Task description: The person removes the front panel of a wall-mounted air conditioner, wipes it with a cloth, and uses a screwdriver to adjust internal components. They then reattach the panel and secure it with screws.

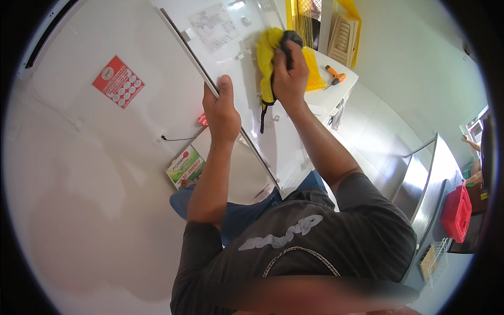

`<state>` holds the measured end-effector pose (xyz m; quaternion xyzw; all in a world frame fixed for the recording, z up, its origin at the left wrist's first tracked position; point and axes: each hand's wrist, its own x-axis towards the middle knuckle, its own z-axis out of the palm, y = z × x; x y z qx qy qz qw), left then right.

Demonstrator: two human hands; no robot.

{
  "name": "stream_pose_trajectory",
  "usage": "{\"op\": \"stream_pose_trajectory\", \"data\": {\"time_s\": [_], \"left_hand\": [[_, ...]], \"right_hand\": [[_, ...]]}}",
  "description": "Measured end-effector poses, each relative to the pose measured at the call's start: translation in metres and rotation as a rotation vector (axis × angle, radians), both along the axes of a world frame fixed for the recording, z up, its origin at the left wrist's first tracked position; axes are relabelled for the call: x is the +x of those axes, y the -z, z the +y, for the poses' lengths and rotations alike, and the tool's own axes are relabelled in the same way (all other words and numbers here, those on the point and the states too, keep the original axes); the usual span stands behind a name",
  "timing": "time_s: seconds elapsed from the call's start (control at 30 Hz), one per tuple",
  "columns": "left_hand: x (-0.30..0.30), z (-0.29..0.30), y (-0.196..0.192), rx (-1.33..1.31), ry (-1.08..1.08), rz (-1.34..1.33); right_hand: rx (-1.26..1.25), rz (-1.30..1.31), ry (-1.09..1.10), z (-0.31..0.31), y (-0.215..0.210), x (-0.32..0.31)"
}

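Note:
My left hand [221, 107] grips the metal-trimmed edge of a large white panel [286, 142] that stands in front of me. My right hand [290, 71] presses a yellow cloth [266, 50] against the panel's upper face, and a dark object sticks out at the top of that hand. A black strap hangs down from the cloth along the panel. A printed label [212, 27] is stuck near the panel's top.
A white appliance body [105, 157] with a red sticker [118, 81] fills the left. An orange power drill [334, 76] lies on a white surface behind the panel. A green-and-white box [185, 165] sits on the floor. A red crate [457, 212] and another person's arm [472, 144] are at right.

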<state>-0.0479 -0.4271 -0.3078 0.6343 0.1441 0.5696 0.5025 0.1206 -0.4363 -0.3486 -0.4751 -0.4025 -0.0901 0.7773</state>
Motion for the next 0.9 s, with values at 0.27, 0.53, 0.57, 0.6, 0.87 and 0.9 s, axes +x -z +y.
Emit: {"op": "stream_pose_trajectory", "data": {"time_s": [0.27,0.53,0.57,0.6,0.87,0.9], "left_hand": [[0.0,-0.009,-0.002,-0.001,-0.032,0.024],[-0.012,0.01,0.003,-0.115,-0.091,0.008],[-0.011,0.01,0.003,-0.139,-0.091,-0.034],[-0.009,0.008,0.002,-0.164,-0.089,-0.072],[0.003,-0.011,-0.003,-0.025,-0.047,-0.006],[0.0,-0.01,-0.004,-0.023,-0.046,-0.015]], "right_hand": [[0.013,-0.32,0.045,-0.003,-0.049,-0.024],[-0.351,-0.174,-0.008,-0.031,0.013,0.001],[-0.172,-0.167,0.049,-0.03,0.003,0.007],[-0.053,-0.113,0.004,-0.025,-0.014,0.014],[-0.019,-0.493,-0.088,0.002,-0.069,-0.009],[-0.276,-0.409,-0.081,-0.006,-0.055,-0.006]]}}
